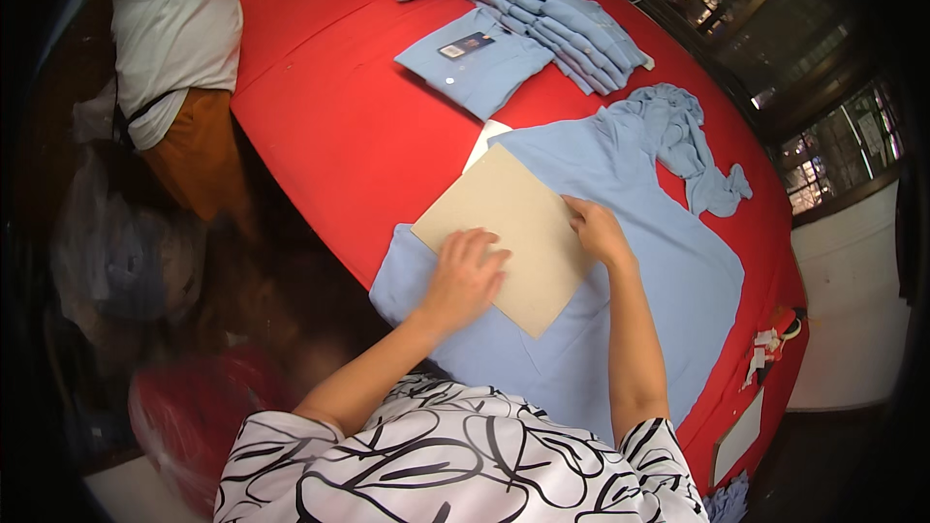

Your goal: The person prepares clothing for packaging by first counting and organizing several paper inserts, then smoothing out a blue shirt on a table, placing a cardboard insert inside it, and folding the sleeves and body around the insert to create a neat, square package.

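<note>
A light blue shirt (668,261) lies spread over the red-covered table in front of me. On top of it rests a square beige cardboard sheet (513,223), turned cornerwise. My left hand (465,276) lies over the board's left part, its fingers stretched out and slightly apart. At the board's right edge my right hand (596,230) pinches it, the index finger toward the far side. A white piece (487,143) shows past the board's far corner, partly hidden. One bunched sleeve-like end of the shirt (668,116) trails away at the far right.
Folded blue shirts (562,24) are stacked at the back; one tagged folded shirt (475,63) lies nearer. Another person (179,48) stands at the table's left edge. Plastic bags (126,252) sit on the floor at left. A tape roll (791,327) lies by the right edge.
</note>
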